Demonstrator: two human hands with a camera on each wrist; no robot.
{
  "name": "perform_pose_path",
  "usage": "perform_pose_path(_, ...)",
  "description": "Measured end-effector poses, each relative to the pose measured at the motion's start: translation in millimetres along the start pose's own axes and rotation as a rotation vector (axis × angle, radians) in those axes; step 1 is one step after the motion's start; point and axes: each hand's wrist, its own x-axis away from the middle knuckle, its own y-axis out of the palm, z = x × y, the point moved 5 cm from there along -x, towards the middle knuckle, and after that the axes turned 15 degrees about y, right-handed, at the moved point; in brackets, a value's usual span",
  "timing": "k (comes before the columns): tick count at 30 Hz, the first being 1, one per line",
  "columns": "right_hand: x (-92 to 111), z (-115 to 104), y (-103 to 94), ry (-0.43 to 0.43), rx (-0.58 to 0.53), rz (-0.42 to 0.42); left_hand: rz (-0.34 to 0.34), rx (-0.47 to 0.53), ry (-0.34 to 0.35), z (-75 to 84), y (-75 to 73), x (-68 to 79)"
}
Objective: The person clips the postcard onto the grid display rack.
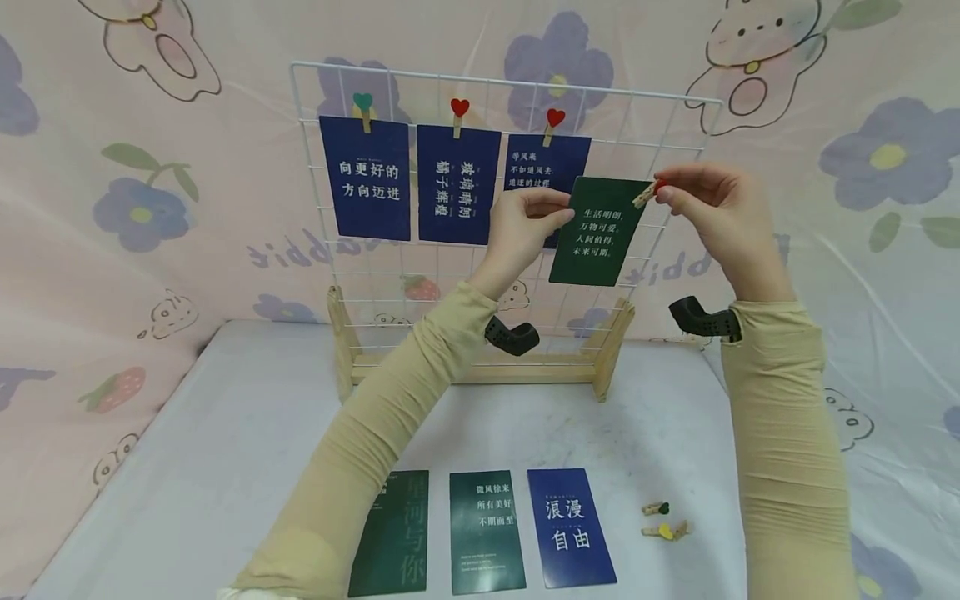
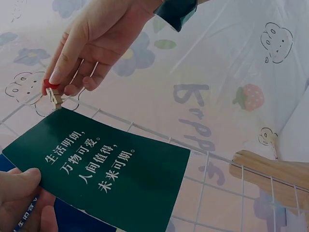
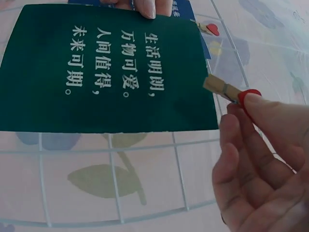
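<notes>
My left hand (image 1: 525,227) pinches the left edge of a green card (image 1: 598,237) with white writing, held tilted in front of the white wire grid (image 1: 465,265). Between thumb and fingers of my right hand (image 1: 731,221) is a small wooden clothespin (image 1: 645,195) with a red heart. Its tip is at the card's upper right corner, seen closely in the right wrist view, where the clothespin (image 3: 226,90) overlaps the card's edge. Whether its tip bites the card I cannot tell. Behind the left hand, a blue card (image 1: 551,154) hangs from the grid, partly covered.
Two more blue cards (image 1: 366,179) hang by heart clothespins (image 1: 363,108) at the grid's left. A wooden stand (image 1: 480,372) carries the grid. On the white table (image 1: 225,467) lie two green cards (image 1: 487,537), a blue card (image 1: 572,527) and loose clothespins (image 1: 663,532).
</notes>
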Motion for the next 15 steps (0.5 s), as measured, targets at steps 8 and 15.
perform_pose_path(8, -11, -10, -4.6, 0.010, -0.104, 0.019, -0.018, -0.034, 0.014, 2.2, 3.5, -6.2)
perform_pose_path(15, -17, -16, -6.3, -0.018, -0.167, 0.033, -0.002, -0.070, 0.052, 3.1, 6.2, -14.9)
